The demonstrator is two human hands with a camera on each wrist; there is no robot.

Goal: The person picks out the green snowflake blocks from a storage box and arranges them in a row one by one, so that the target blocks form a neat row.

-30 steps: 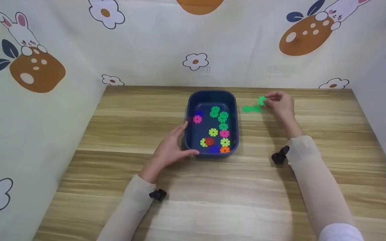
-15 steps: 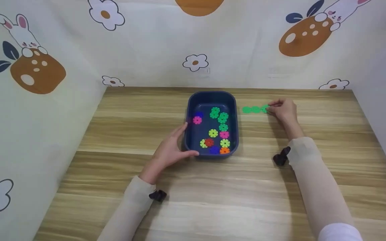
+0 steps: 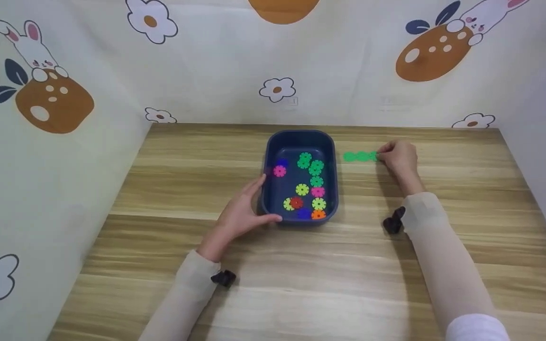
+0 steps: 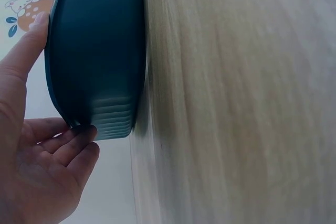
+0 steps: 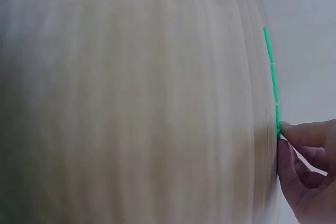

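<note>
My left hand (image 3: 239,212) grips the near left corner of a dark blue plastic bin (image 3: 300,142), thumb and fingers on its rim (image 4: 48,72). At the far right of the bin, my right hand (image 3: 400,158) pinches the right-hand disc of a short row of green snowflake discs (image 3: 362,156) lying flat on the table. The fingers partly cover that disc. Edge-on in the right wrist view, the green row (image 5: 274,82) runs along the tabletop, with finger and thumb at its end.
Inside the bin lie several loose snowflake discs: green (image 3: 316,182), yellow (image 3: 302,189), pink (image 3: 279,171), red (image 3: 296,202), orange (image 3: 318,215) and blue (image 3: 304,214). A patterned backdrop (image 3: 221,71) rises behind the wooden table (image 3: 330,274).
My right hand has brought a green disc down from above the table to the right end of the row. The left hand stays on the bin.
</note>
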